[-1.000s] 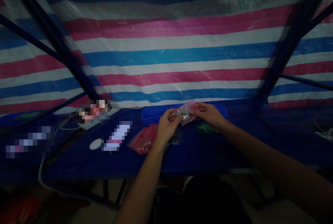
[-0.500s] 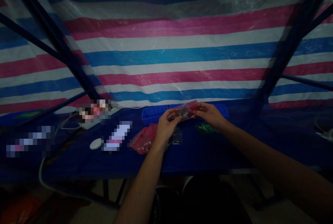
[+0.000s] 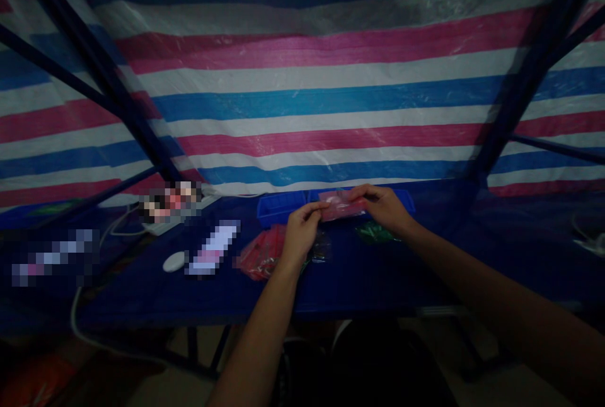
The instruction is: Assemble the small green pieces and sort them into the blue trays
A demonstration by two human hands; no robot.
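Between my two hands is a small clear plastic bag (image 3: 341,205) with red in it, held above the table. My left hand (image 3: 304,225) pinches its left end, and my right hand (image 3: 379,204) is closed on its right end. Below my left wrist lies a larger clear bag with red contents (image 3: 262,254). A small dark see-through packet (image 3: 322,247) rests just right of that wrist. Under my right hand sits a green plastic packet (image 3: 375,232). Behind the hands stand blue trays (image 3: 281,206), partly covered by them.
On the blue table (image 3: 359,287), a blurred-out phone-like object (image 3: 213,247) and a white round disc (image 3: 174,261) lie to the left. A white power strip (image 3: 163,225) with cables is farther back. Dark metal posts (image 3: 515,98) and a striped sheet (image 3: 321,104) stand behind.
The small bag has turned in my hands: dark contents showed in it before, and now a pink-red face shows. It sits slightly lower. Both hands have kept nearly the same place.
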